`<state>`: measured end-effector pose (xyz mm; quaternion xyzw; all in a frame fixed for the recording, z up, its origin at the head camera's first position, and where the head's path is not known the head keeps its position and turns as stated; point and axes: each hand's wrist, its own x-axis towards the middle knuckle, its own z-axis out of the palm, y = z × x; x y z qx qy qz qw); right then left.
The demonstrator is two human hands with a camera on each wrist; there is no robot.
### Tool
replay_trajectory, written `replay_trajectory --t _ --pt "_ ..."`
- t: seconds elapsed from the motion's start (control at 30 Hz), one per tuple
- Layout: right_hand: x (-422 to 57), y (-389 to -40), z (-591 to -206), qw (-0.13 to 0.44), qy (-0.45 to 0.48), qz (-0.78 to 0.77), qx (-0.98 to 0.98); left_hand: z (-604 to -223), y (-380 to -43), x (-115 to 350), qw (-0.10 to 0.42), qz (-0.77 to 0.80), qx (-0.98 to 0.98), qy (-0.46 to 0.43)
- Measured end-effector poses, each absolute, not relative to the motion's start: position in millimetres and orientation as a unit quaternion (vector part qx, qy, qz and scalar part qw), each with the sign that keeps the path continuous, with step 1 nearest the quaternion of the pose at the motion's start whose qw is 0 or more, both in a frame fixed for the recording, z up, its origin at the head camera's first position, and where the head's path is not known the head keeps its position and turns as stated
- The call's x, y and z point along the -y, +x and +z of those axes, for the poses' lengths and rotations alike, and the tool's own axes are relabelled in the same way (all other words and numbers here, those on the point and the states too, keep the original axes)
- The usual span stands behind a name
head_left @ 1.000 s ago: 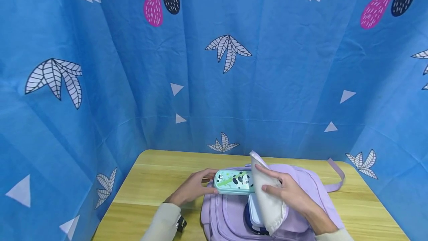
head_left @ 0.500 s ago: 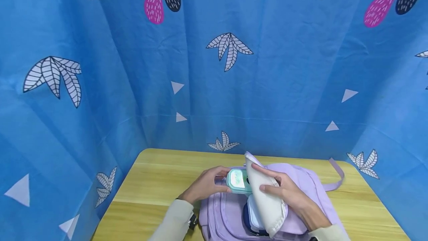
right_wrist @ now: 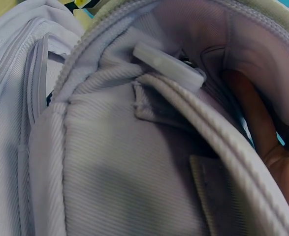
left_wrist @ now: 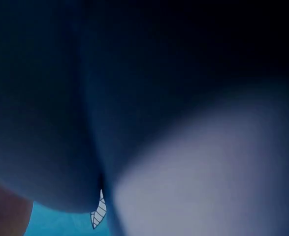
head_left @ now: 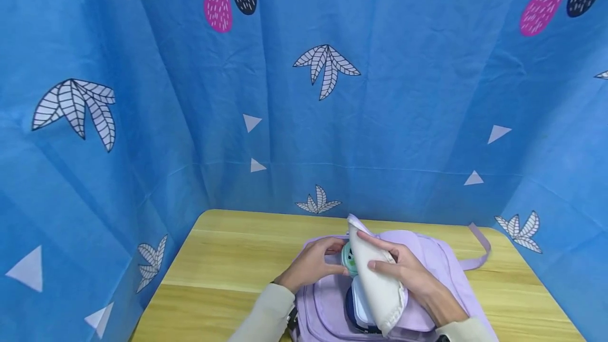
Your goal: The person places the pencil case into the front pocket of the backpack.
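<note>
A lilac backpack (head_left: 328, 300) lies on the table with a front pocket unzipped. My left hand (head_left: 313, 264) holds the near end of a mint-green panda-print pencil case (head_left: 349, 260) between thumb and fingers. The rest of the case goes out of sight behind the raised pocket flap (head_left: 377, 286), whose pale lining faces left. My right hand (head_left: 406, 268) grips that flap, thumb on the lining. The right wrist view shows the pocket's zipper edge, inner pouch and a white tag (right_wrist: 169, 66). Dark, blurred surfaces fill most of the left wrist view.
Below the pencil case, a light-blue and navy item (head_left: 362, 305) sits partly covered by the flap. A lilac strap (head_left: 477, 252) extends right across the wooden table (head_left: 228, 257). Blue patterned curtain (head_left: 404, 120) hangs behind and at both sides.
My left hand has moved right, pushing the pencil case behind the flap until only its end shows. My right hand has shifted the flap slightly left and keeps its hold.
</note>
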<state>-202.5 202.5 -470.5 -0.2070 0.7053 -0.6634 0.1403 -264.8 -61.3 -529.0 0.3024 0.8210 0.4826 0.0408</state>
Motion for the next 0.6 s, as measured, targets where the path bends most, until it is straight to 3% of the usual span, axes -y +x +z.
replay_trajectory --t 0.37,0.6 --pt "-194 -196 -463 0.109 -0.208 -0.637 -0.734 -534 -267 67 0.049 0.465 -0.820 0.329" --pt "-185 -188 -456 0.008 -0.269 -0.530 -0.804 -534 -272 89 0.055 0.431 -0.852 0.292"
